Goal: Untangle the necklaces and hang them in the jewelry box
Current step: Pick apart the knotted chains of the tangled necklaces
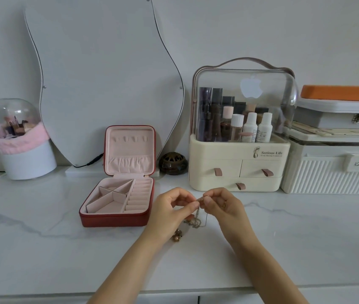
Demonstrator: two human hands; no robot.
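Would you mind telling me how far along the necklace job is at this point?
Done: the jewelry box stands open, its lid hooks bare. In hand: the left hand and right hand pinch the chain near its top, above a tangled clump on the counter. Left: untangling and hanging every necklace.

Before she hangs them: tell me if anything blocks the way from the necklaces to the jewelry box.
Nothing visible does. Both hands pinch the necklaces just right of the open jewelry box; only bare countertop lies between.
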